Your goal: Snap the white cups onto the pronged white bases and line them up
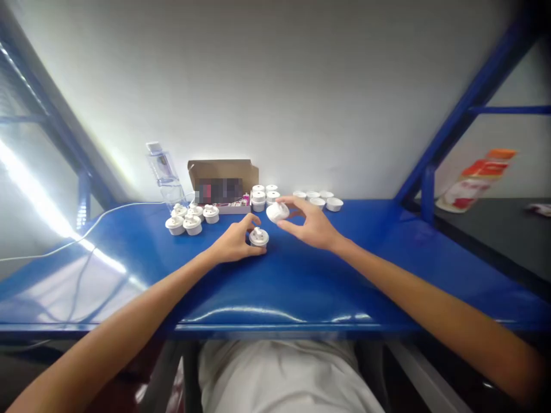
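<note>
My left hand (239, 241) is closed around the side of a small round white pot (259, 236) on the blue table. A pale knob-like piece and dark specks show on its top. Just above and to the right, my right hand (310, 223) grips a white rounded cup-like piece (276, 213) between thumb and fingers, tilted and off the table. Several similar topped white pots (192, 224) stand together to the left. Behind my hands are stacked white round pieces (258, 198), and several shallow white cups (334, 204) stand at the back right.
An open cardboard box (224, 166) with mixed contents stands against the wall, beside a clear plastic bottle (166, 172). A white cable (112, 211) crosses the blue table (336, 281) at left. Blue frame posts (427, 192) rise on both sides; an orange-capped bottle (476, 180) stands far right.
</note>
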`<state>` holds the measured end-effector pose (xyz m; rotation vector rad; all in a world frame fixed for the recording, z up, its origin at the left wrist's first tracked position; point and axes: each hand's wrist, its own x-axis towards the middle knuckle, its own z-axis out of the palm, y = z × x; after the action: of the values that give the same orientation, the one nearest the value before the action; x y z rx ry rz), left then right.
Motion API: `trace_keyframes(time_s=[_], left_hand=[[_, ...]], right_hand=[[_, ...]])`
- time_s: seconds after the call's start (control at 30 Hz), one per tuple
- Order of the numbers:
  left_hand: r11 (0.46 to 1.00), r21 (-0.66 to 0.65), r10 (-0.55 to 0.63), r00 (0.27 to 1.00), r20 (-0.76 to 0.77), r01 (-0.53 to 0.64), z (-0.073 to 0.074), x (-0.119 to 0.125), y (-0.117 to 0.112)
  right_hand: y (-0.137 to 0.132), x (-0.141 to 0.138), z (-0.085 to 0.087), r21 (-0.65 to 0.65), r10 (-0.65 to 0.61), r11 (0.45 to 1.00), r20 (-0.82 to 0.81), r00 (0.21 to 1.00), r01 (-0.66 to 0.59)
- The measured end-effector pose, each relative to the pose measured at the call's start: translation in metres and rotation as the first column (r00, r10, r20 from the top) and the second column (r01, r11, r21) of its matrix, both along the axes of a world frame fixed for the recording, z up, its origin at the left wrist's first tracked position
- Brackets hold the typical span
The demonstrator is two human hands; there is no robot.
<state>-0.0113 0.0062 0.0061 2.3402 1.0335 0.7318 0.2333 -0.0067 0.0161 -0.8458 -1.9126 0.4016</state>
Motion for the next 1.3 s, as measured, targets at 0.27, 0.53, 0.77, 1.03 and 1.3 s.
trace_keyframes(time_s=[0.27,0.53,0.77,1.03,1.3], left_hand=[[0.998,-0.053,-0.027,0.998,0.064,0.031,0.002,0.009,-0.008],[0.963,-0.253,0.006,0.929,0.37,0.095,0.015,0.007,-0.006],[0.891,-0.396,-0.017,0.888,0.459,0.222,0.023,0.002,-0.005],[0.835,-0.483,-0.019,0.89,0.456,0.265,0.021,0.0,-0.003],[0.878,-0.415,-0.009,0.875,0.484,0.239,0.017,0.002,-0.005]], right_hand=[[-0.019,-0.016,-0.007,-0.022,0.192,0.981,0.248,0.95,-0.193],[-0.012,-0.008,-0.01,-0.163,0.173,0.97,-0.063,0.983,-0.181],[-0.01,-0.007,-0.015,-0.105,0.226,0.964,-0.173,0.959,-0.246],[-0.014,-0.003,-0.01,0.113,0.219,0.97,-0.031,0.975,-0.214],[-0.016,-0.007,-0.016,-0.284,0.18,0.93,-0.202,0.963,-0.233]])
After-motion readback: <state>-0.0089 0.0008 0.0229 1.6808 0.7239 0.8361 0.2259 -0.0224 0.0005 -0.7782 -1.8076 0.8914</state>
